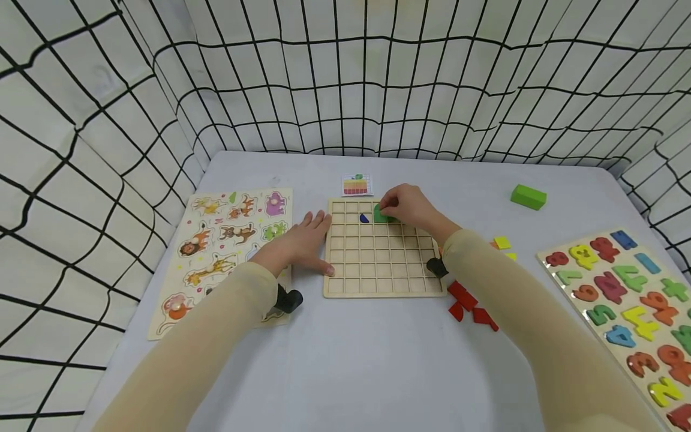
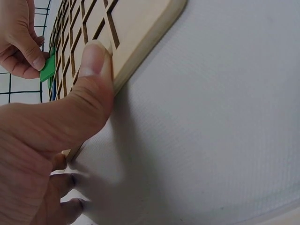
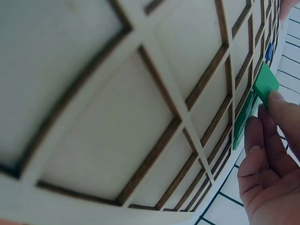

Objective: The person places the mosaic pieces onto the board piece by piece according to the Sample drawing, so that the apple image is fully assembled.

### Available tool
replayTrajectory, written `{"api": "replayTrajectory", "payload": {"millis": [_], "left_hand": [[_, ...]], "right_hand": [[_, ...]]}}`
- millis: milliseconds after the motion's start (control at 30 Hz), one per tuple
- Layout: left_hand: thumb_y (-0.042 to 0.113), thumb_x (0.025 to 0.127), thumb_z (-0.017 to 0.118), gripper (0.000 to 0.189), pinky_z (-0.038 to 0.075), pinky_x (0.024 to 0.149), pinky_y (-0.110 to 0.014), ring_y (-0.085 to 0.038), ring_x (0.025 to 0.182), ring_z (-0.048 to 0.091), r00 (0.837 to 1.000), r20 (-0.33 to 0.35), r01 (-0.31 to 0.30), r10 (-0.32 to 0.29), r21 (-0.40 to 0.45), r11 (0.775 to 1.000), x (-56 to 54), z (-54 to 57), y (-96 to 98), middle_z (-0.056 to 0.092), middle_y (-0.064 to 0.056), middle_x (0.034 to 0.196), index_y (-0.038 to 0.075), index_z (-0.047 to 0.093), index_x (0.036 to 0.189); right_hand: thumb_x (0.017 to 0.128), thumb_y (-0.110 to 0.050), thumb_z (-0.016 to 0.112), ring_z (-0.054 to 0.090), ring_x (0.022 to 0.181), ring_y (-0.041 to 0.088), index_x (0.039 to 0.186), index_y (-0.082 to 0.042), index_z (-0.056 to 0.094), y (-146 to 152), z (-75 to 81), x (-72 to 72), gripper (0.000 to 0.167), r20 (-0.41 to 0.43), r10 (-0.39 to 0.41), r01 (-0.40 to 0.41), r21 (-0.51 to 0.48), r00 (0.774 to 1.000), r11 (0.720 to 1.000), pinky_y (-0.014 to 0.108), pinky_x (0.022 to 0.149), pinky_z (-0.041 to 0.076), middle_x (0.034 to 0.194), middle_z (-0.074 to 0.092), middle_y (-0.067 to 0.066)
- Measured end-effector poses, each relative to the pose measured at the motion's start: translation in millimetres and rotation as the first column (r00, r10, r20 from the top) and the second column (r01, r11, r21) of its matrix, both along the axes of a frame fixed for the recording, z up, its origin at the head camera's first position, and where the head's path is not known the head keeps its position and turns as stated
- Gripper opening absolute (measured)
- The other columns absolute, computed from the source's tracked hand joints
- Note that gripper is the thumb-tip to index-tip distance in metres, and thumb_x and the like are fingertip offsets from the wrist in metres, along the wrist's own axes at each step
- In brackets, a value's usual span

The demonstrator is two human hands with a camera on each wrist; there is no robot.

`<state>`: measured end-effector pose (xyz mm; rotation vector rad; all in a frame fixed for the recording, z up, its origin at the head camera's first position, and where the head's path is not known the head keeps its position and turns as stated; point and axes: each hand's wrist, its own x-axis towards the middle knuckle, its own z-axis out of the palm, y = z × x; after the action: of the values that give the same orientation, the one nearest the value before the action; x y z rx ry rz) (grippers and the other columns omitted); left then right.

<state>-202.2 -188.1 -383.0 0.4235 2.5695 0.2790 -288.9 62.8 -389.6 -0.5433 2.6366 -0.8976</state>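
A wooden grid board [image 1: 372,273] lies on the table between the two hands. My left hand [image 1: 302,243] rests at its left side with fingers spread, and the thumb [image 2: 96,61] presses on the frame. Over the board's far rows, my right hand [image 1: 411,207] pinches a green tile [image 3: 266,83] between thumb and fingers. The tile is tilted above the grid. Beneath it, another green piece [image 3: 241,122] lies on the board, partly hidden by the fingers. A small dark blue piece [image 1: 364,218] sits in a cell just left of the green ones.
Behind the board is a small picture card [image 1: 356,186]. Red pieces [image 1: 462,295] and yellow pieces [image 1: 502,242] lie right of the board, partly under the right arm. An animal puzzle [image 1: 216,252], a number puzzle [image 1: 610,288] and a green block [image 1: 528,197] flank it. Black netting surrounds the table.
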Motion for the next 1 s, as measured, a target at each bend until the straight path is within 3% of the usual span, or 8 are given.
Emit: {"api": "replayTrajectory", "payload": {"millis": [367, 733, 1000], "left_hand": [[0.049, 0.085, 0.081, 0.123, 0.012, 0.128, -0.062, -0.045, 0.158, -0.004, 1.000, 0.010, -0.006, 0.006, -0.004, 1.000, 0.1, 1.1, 1.3, -0.004, -0.023, 0.171, -0.002, 0.001, 0.163], [0.049, 0.084, 0.081, 0.123, 0.013, 0.127, -0.063, -0.046, 0.158, -0.004, 1.000, 0.008, -0.005, 0.005, -0.005, 1.000, 0.0, 1.9, 2.0, -0.003, -0.024, 0.171, -0.003, 0.001, 0.163], [0.048, 0.085, 0.081, 0.122, 0.013, 0.128, -0.062, -0.046, 0.158, -0.003, 1.000, 0.009, -0.005, 0.005, 0.003, 1.000, 1.0, 2.2, 2.0, -0.003, -0.024, 0.170, -0.003, 0.001, 0.163]], "right_hand": [[0.098, -0.010, 0.068, 0.067, 0.109, 0.028, 0.113, -0.001, 0.077, -5.0, -3.1, 0.2, 0.019, -0.016, 0.023, -0.022, 0.074, 1.000, 0.997, 0.042, 0.097, 0.056, 0.118, 0.075, 0.015], [0.095, -0.011, 0.073, 0.057, 0.085, 0.022, 0.089, -0.006, 0.070, -4.8, -1.0, 5.7, 0.007, -0.030, 0.028, -0.025, 0.091, 0.999, 0.996, 0.035, 0.080, 0.050, 0.092, 0.071, 0.008], [0.095, -0.012, 0.073, 0.058, 0.084, 0.022, 0.090, -0.006, 0.070, -1.5, 0.0, 7.9, 0.008, -0.042, 0.034, -0.030, 0.099, 0.999, 0.995, 0.035, 0.079, 0.051, 0.092, 0.071, 0.009]]}}
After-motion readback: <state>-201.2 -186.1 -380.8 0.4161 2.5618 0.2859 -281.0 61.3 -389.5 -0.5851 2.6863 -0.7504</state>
